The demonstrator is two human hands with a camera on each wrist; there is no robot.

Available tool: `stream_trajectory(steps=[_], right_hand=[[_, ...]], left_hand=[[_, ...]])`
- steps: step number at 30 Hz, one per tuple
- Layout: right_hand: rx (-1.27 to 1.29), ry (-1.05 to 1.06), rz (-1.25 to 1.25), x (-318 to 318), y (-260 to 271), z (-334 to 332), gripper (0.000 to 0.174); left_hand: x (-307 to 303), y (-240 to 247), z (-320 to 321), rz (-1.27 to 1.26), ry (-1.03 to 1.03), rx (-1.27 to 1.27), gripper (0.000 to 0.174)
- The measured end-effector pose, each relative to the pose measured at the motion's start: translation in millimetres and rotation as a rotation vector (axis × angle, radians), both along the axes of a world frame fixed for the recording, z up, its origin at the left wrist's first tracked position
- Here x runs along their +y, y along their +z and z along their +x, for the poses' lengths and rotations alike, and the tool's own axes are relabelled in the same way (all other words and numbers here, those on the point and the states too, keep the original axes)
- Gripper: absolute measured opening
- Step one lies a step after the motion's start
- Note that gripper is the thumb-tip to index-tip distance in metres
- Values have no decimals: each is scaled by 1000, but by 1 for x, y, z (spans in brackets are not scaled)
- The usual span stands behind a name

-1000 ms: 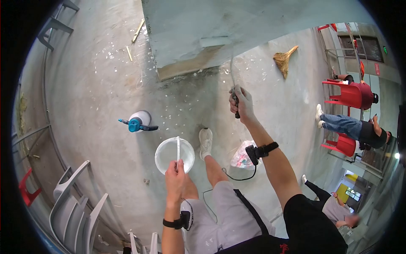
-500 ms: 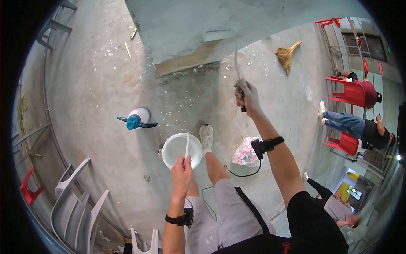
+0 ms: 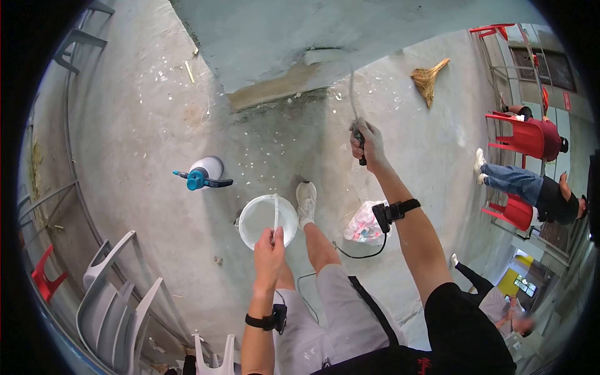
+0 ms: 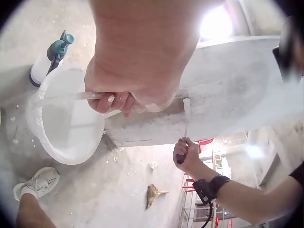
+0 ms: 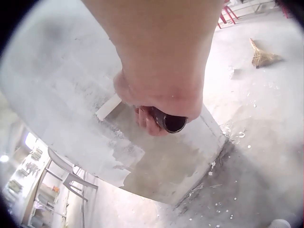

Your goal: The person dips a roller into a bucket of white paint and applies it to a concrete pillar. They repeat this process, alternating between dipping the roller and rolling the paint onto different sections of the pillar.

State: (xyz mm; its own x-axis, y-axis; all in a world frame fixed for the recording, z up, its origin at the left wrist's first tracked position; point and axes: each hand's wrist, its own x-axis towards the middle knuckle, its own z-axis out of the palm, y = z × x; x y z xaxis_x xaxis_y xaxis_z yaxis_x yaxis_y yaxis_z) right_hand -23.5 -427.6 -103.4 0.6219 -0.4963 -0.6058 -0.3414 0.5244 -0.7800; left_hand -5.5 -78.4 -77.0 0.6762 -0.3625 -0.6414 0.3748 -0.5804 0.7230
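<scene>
My right hand [image 3: 370, 147] grips the dark handle [image 5: 173, 122] of a paint roller, its thin rod [image 3: 352, 94] reaching up to a pale surface [image 3: 262, 44]. In the right wrist view, the roller's pale sleeve [image 5: 109, 107] lies against this surface beside a brown, uncoated-looking patch [image 3: 275, 87]. My left hand [image 3: 269, 256] grips the white handle strap [image 3: 276, 212] of a white bucket [image 3: 244, 226], fingers curled round it. Pale contents line the bucket, which stands out in front of my left leg.
A white and blue pump sprayer [image 3: 206, 172] stands left of the bucket. A plastic bag [image 3: 364, 224] lies to the right, a straw broom [image 3: 429, 81] farther out. Grey chairs [image 3: 112, 306] line the left side; people by red chairs [image 3: 522, 134] are at the right. White specks dot the floor.
My left hand and the bucket have shifted to the right. The right hand with the roller has moved slightly right, and the roller head has slid along the surface, away from the brown patch's corner.
</scene>
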Motion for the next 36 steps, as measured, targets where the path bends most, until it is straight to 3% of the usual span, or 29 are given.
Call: stream_trajectory(steps=[3,14,23,32,36], right_hand=[[-7,-166,-14,-7,3,-6,35],[174,-87,-41,2,-28,11,29],[103,-98,-108,6,23,11,33],[255,-44,-112,2,-34,24,36],[231,-61,-75,13,-23,21,36]], left_hand=[[-4,6,3,18,-14,10,29],[-10,-9,-8,-18,-14,-48,31],[-9,-14,-6,-15,-6,-33,30],[-11,-13,-5,6,-41,-10,31],[-12,-11,-6,0,-24,-36,29]])
